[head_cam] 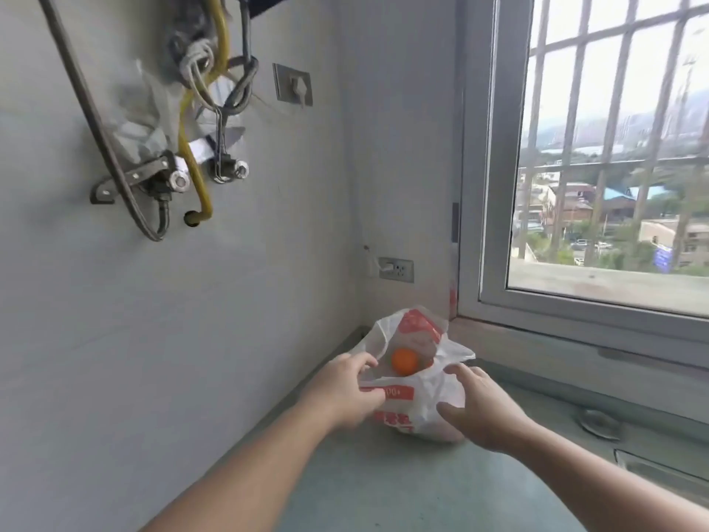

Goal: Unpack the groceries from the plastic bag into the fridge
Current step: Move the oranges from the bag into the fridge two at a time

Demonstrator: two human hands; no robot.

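Fingers of the left hand pinch the plastic bag rim; right hand fingers, relaxed, seemingly touch it. Widen the mouth, then lift out the orange fruit between them.

A white plastic bag with red print sits on the grey-green tabletop in the far corner, just beside the wall and below the window sill. Its mouth is pulled open, showing a round orange fruit inside, near the top.
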